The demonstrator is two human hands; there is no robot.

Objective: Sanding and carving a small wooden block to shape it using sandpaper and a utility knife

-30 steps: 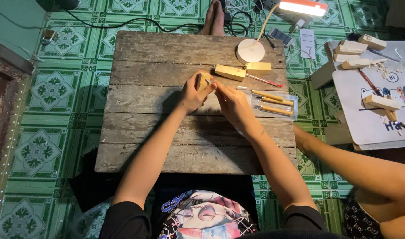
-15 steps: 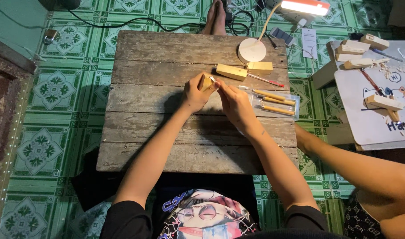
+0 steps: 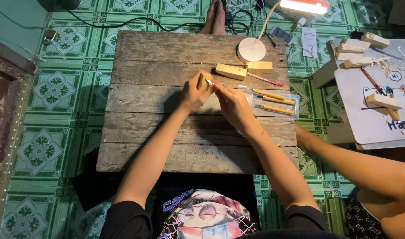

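**Carving at a low plank table: hands, blade risk and nearby packaging**

Sitting at the near edge of the weathered wooden table (image 3: 167,146), the person is reaching both forearms out over the planks. The left hand (image 3: 194,94) is closing around a small pale wood block (image 3: 205,81), gripping it from below and behind, raised just off the boards at mid-table. The right hand (image 3: 232,104) is pinching a slim carving tool (image 3: 210,82), its tip meeting the block right beside the left fingers.

Risk, as judged: the tip is working toward the holding fingers, so a slip off the grain could drive it into them. The block is being held free in the hand, unclamped, which makes a twist or drop likely under pressure.

Just right of the hands, a clear plastic sleeve (image 3: 273,101) is lying flat, showing wooden-handled tools in a row. Beyond it, two more wood blocks (image 3: 243,70) are resting beside a red pencil (image 3: 265,80). Farther back, a round white lamp base (image 3: 251,49) is standing at the table's far edge, its lit head (image 3: 303,6) hanging over the floor. A white rectangular paper tag (image 3: 308,40) is lying on the green tiles, print too small to tell. At far right, a white board (image 3: 379,119) with cartoon drawings is carrying further blocks.
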